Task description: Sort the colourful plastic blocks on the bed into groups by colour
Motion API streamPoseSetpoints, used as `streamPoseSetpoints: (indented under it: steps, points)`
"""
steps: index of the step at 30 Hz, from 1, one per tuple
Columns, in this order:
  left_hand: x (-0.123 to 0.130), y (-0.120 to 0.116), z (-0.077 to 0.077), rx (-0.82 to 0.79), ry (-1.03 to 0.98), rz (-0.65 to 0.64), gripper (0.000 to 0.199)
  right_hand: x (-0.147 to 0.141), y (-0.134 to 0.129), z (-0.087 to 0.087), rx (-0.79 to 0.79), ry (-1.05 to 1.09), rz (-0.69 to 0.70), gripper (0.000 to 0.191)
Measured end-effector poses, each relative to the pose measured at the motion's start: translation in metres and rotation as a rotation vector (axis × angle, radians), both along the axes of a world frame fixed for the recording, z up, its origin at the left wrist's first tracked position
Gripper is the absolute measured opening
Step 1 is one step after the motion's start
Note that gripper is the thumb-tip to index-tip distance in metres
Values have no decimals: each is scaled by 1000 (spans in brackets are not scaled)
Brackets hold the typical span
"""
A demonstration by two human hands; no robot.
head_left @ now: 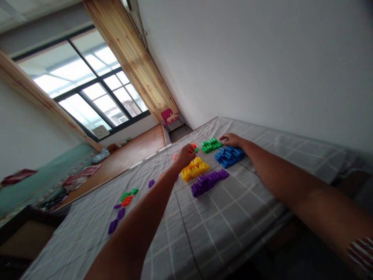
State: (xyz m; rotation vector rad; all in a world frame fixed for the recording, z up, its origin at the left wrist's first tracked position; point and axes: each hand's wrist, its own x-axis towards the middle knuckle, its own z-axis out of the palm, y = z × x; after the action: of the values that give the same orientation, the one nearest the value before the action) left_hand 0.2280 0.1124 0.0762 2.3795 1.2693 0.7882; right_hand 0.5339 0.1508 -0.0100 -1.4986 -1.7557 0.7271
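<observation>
My left hand (184,155) is closed around red pieces (192,148), directly at 12 o'clock of the yellow stack (195,168). My right hand (231,139) rests flat, fingers extended, holding nothing, touching the blue stack (229,155) at its 12 o'clock edge, with the green stack (211,145) at the hand's 9 o'clock.

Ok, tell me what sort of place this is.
Most likely a bedroom at home. The coloured blocks lie sorted on a grey checked bedsheet, there is a large window with a patterned curtain, and a small pink chair stands in the corner.
</observation>
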Motion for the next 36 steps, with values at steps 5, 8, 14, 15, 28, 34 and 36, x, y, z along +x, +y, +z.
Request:
streamPoseSetpoints:
  steps: [5, 8, 14, 15, 28, 34, 36]
  points:
    - [64, 24, -5, 57, 201, 32, 5, 5, 2, 1, -105, 102, -53, 34]
    - [88, 30, -6, 134, 336, 21, 7, 3, 4, 2, -92, 109, -33, 32]
    - [116, 40, -15, 181, 520, -4, 14, -1, 5, 4, -39, 13, -8, 31]
    - [119, 42, -17, 177, 539, -2, 15, -2, 5, 4, -24, -2, -6, 32]
    - [76, 32, 4, 156, 349, 123, 32, -3, 3, 5, -111, 218, -65, 35]
    - [-80, -23, 36, 204, 328, 253, 33, 17, 1, -1, -196, 371, -202, 29]
    - [-147, -55, 40, 181, 364, 349, 36, 22, 3, -5, -205, 412, -228, 23]
